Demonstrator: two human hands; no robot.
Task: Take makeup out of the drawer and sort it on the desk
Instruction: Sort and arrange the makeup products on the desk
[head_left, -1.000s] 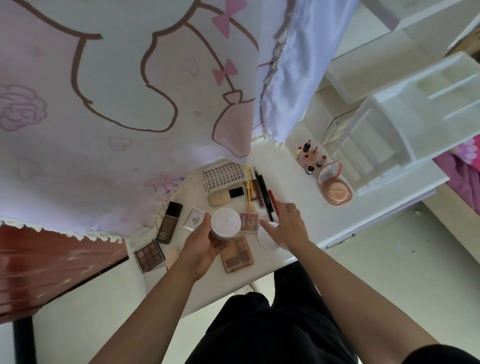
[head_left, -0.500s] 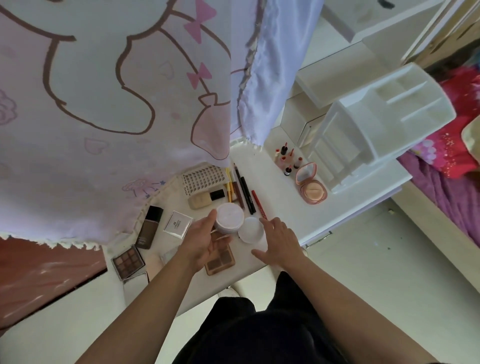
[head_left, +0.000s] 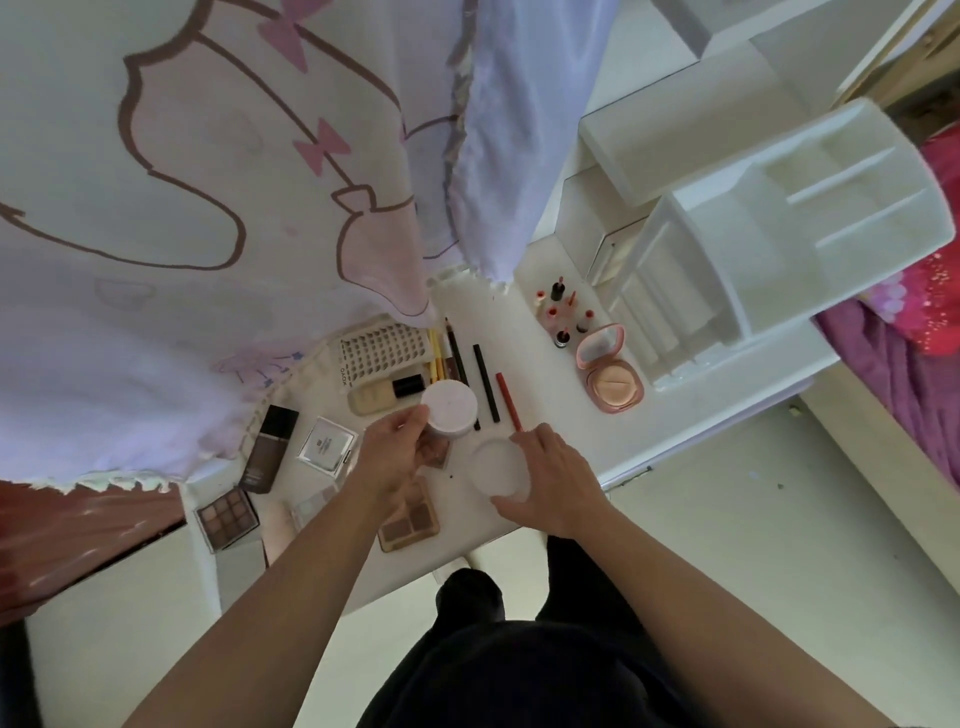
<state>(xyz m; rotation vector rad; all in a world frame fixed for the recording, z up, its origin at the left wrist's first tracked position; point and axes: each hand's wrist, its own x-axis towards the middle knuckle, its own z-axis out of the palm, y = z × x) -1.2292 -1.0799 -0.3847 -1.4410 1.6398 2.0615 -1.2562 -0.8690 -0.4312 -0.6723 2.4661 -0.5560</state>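
Observation:
On the white desk (head_left: 670, 431) my left hand (head_left: 395, 457) grips a round white powder jar (head_left: 450, 408) just above the surface. My right hand (head_left: 553, 480) wraps a second round white lid or jar (head_left: 496, 462) lying near the front edge. Around them lie a brown eyeshadow palette (head_left: 410, 519), a dark eyeshadow palette (head_left: 227, 517), a dark foundation bottle (head_left: 270, 449), a square white compact (head_left: 327, 447), a beige tube (head_left: 382, 395), black and red pencils (head_left: 485, 382) and a lash tray (head_left: 382, 353).
An open pink cushion compact (head_left: 610, 382) and several small lipsticks (head_left: 563, 314) sit toward the right. A white plastic organiser (head_left: 789, 234) stands at the desk's right end. A printed curtain (head_left: 208, 182) hangs over the desk's far left. A bed (head_left: 914, 322) is at right.
My right hand has closed around the second white round piece, which earlier it only hovered beside. My left hand keeps hold of the powder jar in much the same place.

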